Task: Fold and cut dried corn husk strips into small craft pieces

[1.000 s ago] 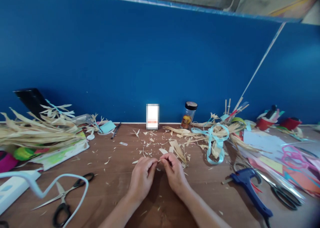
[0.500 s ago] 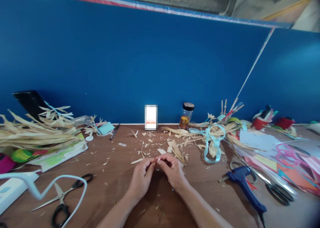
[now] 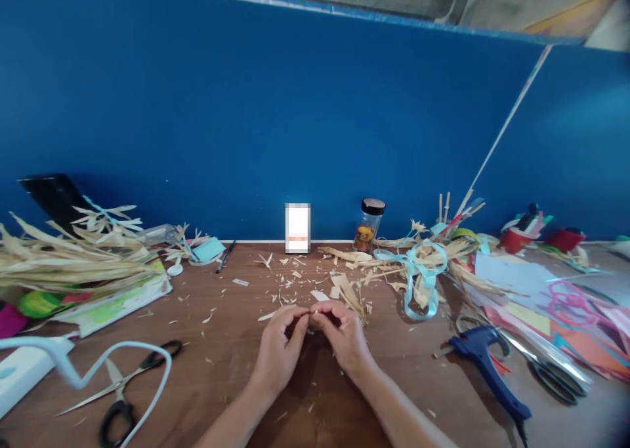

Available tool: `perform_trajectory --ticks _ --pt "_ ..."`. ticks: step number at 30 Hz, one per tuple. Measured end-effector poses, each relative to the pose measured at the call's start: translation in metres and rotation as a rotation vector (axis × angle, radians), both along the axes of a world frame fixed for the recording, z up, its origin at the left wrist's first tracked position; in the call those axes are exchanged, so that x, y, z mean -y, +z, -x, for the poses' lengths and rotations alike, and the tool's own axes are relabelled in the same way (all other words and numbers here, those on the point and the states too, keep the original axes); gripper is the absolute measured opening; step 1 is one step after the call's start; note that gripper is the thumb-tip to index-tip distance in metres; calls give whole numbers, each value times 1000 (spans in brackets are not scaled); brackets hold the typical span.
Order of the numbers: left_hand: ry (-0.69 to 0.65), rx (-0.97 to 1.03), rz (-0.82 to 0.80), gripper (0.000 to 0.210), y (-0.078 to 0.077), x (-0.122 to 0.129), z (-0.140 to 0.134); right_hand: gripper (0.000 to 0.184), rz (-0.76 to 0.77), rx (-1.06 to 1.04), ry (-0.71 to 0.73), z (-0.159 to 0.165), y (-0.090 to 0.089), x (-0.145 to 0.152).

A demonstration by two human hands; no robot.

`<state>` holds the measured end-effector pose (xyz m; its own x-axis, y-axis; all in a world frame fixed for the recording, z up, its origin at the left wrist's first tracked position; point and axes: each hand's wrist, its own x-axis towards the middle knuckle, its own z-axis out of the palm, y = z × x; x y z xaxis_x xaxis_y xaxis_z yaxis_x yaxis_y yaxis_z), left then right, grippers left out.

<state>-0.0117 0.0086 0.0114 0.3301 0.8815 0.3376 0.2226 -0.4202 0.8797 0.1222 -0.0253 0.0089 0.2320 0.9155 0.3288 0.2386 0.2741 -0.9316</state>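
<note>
My left hand [image 3: 282,343] and my right hand [image 3: 344,336] meet at the fingertips over the middle of the brown table [image 3: 211,376]. Both are closed in a pinch. Between the fingertips shows a tiny pale bit [image 3: 315,313], too small to name and mostly hidden by the fingers. Just beyond the hands lie dry husk strips [image 3: 347,293] and many small pale scraps [image 3: 290,281].
Open scissors [image 3: 118,384] and a white cable [image 3: 165,369] lie at left, below a husk bundle [image 3: 73,264]. A blue glue gun [image 3: 492,369], black-handled scissors [image 3: 556,379] and coloured paper [image 3: 512,271] are at right. A black-lidded jar [image 3: 368,228] stands by the blue partition [image 3: 246,120].
The view has shifted slightly. My hands stay together in nearly the same place, with small finger movements; the pale bit between them shows less than before.
</note>
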Motion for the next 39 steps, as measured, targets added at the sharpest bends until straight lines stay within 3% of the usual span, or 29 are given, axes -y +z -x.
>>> perform_trajectory --ticks 4,7,11,19,29,39 --pt "20 100 66 20 1 -1 0 10 -12 74 15 2 0 2" --pt "-54 64 67 17 3 -2 0 12 -4 53 2 4 -1 3" --pt "-43 47 91 16 1 -5 2 15 38 44 -36 5 -4 3" --pt "-108 245 456 26 -8 -8 3 14 54 38 -81 4 -2 3" --pt "-38 -15 192 19 1 -10 5 9 56 49 -56 2 -3 2" --pt "-17 -79 154 20 4 -7 5 13 3 360 -102 -1 -2 3"
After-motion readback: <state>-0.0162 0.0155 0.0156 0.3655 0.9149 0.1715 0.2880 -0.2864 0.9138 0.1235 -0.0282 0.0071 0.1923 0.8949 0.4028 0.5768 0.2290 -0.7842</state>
